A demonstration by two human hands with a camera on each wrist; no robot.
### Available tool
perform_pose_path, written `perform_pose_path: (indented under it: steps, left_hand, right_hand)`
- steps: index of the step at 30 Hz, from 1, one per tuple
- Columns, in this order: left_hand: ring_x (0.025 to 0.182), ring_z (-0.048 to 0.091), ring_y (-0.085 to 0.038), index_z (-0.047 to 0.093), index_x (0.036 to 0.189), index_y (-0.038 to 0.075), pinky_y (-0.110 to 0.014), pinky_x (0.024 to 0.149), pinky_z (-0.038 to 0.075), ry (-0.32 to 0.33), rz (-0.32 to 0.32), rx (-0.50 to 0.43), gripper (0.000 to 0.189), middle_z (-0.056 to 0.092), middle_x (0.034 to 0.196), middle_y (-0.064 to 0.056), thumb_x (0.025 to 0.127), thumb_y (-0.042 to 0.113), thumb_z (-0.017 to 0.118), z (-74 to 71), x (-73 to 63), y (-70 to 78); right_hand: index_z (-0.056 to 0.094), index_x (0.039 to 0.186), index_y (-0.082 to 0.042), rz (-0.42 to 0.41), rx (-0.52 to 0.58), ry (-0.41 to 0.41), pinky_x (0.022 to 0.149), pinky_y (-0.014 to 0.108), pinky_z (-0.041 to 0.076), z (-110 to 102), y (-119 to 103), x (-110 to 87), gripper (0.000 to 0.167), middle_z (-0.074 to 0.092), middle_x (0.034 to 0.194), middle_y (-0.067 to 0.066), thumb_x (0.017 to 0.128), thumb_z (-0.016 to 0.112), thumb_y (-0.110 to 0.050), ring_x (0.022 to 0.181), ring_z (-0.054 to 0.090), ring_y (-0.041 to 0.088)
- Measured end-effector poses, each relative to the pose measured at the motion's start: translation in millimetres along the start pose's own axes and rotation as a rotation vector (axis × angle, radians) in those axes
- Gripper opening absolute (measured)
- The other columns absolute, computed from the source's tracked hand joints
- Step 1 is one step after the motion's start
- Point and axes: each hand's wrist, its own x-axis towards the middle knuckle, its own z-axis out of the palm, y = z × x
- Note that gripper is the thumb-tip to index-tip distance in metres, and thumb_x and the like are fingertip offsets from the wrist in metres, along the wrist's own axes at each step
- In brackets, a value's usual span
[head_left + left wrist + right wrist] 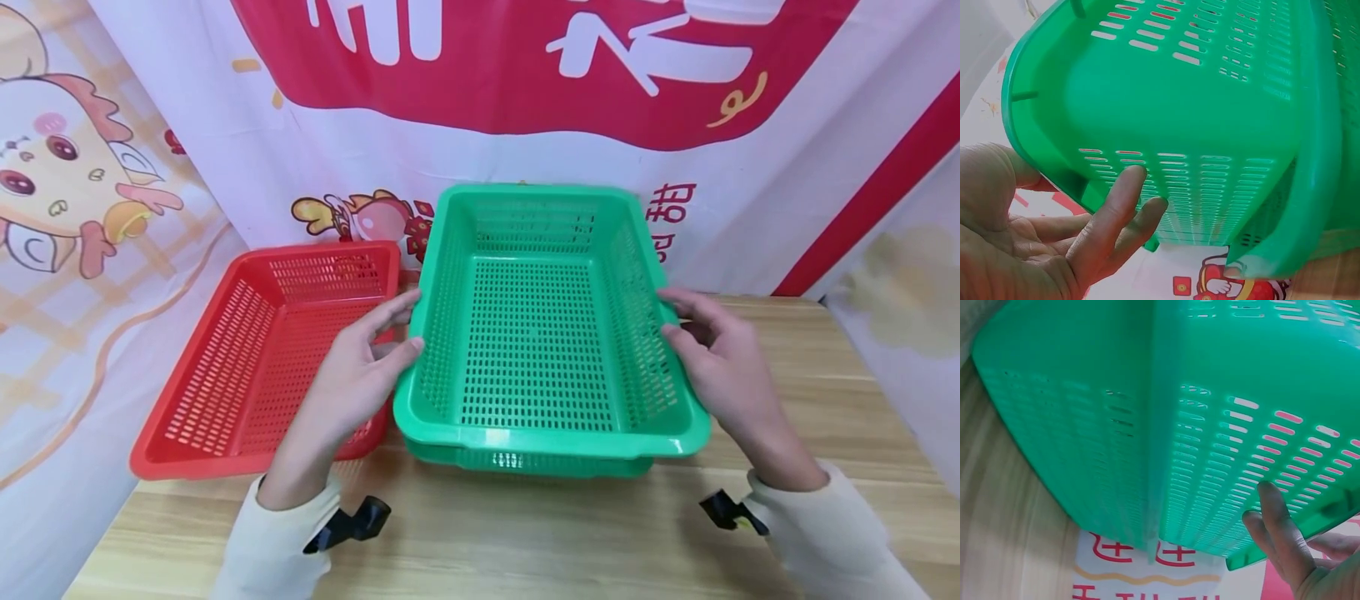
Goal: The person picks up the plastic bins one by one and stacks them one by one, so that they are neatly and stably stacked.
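Note:
A green perforated plastic basket is held level by both hands, its inside bare. A second green basket stands on the table directly beneath it; most of it is hidden by the upper one. My left hand grips the left side rim, thumb on top. In the left wrist view, its fingers reach under the rim against the slotted wall. The right hand grips the opposite rim, and the right wrist view shows its fingers along the outer wall, above the lower basket.
A red perforated basket stands on the wood-grain table to the left, close beside the green ones. Behind hangs a white and red printed cloth, and a patterned cloth covers the left side.

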Motion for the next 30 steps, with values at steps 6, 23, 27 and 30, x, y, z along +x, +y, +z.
perform_pose_path:
  steps: [6, 23, 27, 30]
  left_hand:
    - [0.127, 0.073, -0.037, 0.037, 0.169, 0.025, -0.046, 0.092, 0.066, -0.014, -0.016, 0.01, 0.074, 0.053, 0.16, -0.011, 0.104, 0.025, 0.072, -0.9, 2.3, -5.9]
    - [0.121, 0.075, -0.034, 0.036, 0.169, 0.021, -0.043, 0.092, 0.067, -0.053, -0.063, 0.033, 0.072, 0.054, 0.156, -0.013, 0.105, 0.019, 0.069, 1.9, 11.8, -19.9]
    - [0.121, 0.076, -0.033, 0.035, 0.169, 0.02, -0.042, 0.093, 0.067, -0.055, -0.073, 0.033, 0.073, 0.055, 0.155, -0.013, 0.105, 0.019, 0.069, 2.2, 12.8, -22.2]
    - [0.122, 0.075, -0.034, 0.035, 0.17, 0.02, -0.043, 0.093, 0.066, -0.056, -0.079, 0.04, 0.072, 0.055, 0.156, -0.013, 0.106, 0.019, 0.068, 3.1, 14.1, -24.6]
  right_hand:
    - [0.058, 0.154, -0.006, 0.014, -0.001, -0.012, 0.074, 0.01, 0.059, 8.3, 2.7, 0.3, 0.044, 0.067, 0.139, 0.022, 0.112, 0.055, -0.016, 0.093, 0.066, -0.002]
    - [0.056, 0.155, -0.004, 0.042, -0.062, -0.024, 0.08, 0.006, 0.055, 23.2, 15.2, 1.6, 0.045, 0.065, 0.146, 0.024, 0.111, 0.055, -0.017, 0.122, 0.069, 0.044]
    - [0.057, 0.154, -0.003, 0.045, -0.08, -0.033, 0.081, 0.004, 0.052, 25.4, 17.0, 2.5, 0.045, 0.066, 0.142, 0.025, 0.111, 0.056, -0.017, 0.121, 0.07, 0.045]
    - [0.056, 0.154, -0.003, 0.044, -0.085, -0.041, 0.08, 0.0, 0.047, 26.8, 18.0, 2.7, 0.045, 0.065, 0.142, 0.026, 0.112, 0.055, -0.017, 0.121, 0.069, 0.045]
